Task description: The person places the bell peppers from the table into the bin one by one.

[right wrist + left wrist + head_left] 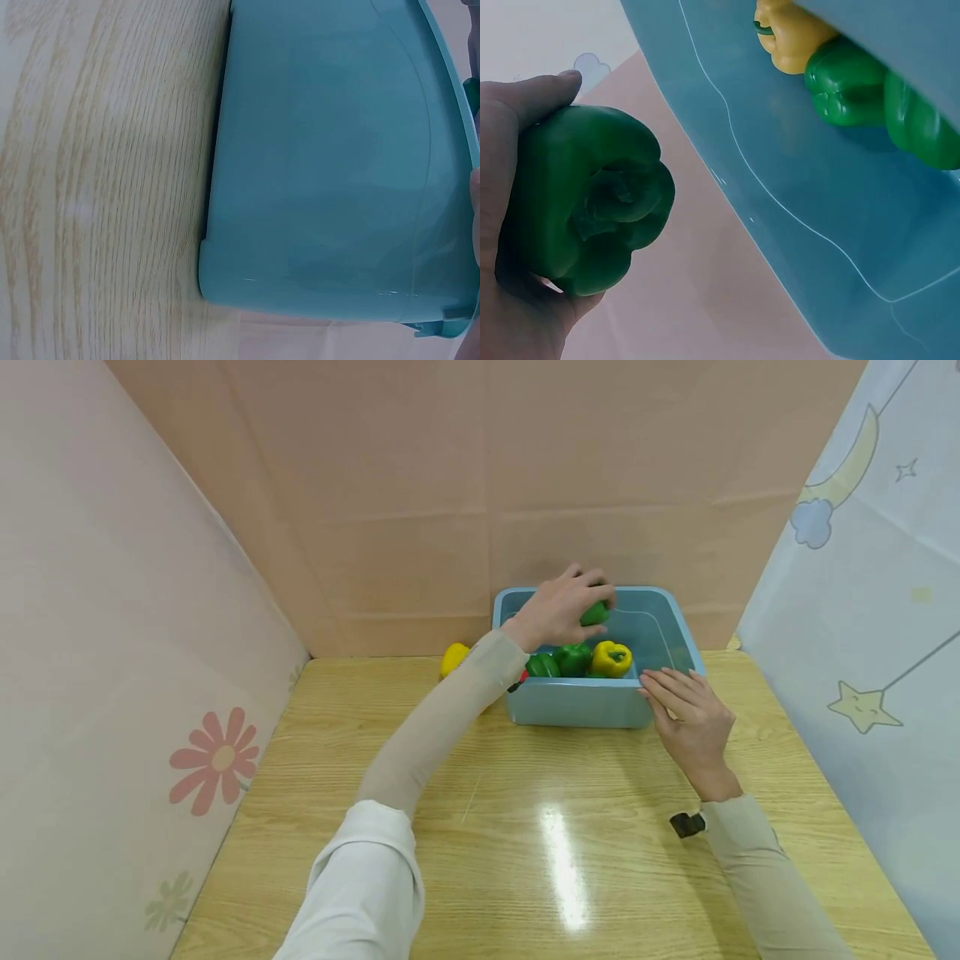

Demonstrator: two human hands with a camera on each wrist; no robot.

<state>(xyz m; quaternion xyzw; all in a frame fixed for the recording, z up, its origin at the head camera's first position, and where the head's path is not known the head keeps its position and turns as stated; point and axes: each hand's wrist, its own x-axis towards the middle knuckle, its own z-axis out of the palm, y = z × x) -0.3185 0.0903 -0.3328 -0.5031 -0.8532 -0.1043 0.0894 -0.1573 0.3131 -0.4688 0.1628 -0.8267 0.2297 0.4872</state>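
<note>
My left hand (564, 608) grips a green bell pepper (592, 199) above the blue plastic bin (585, 703), fingers curled round it. In the left wrist view the pepper's lobed end faces the camera. Inside the bin, along its near wall, lie a yellow bell pepper (612, 659) and green bell peppers (573, 660). My right hand (692, 720) rests on the bin's near right rim with its fingers laid straight over the edge. Only a sliver of that hand shows in the right wrist view, beside the bin's outer wall (337, 165).
Another yellow pepper (454, 658) lies on the wooden table (480, 827) left of the bin, partly behind my left forearm. A brown paper-like backdrop (480, 485) stands behind the bin, with patterned panels on both sides.
</note>
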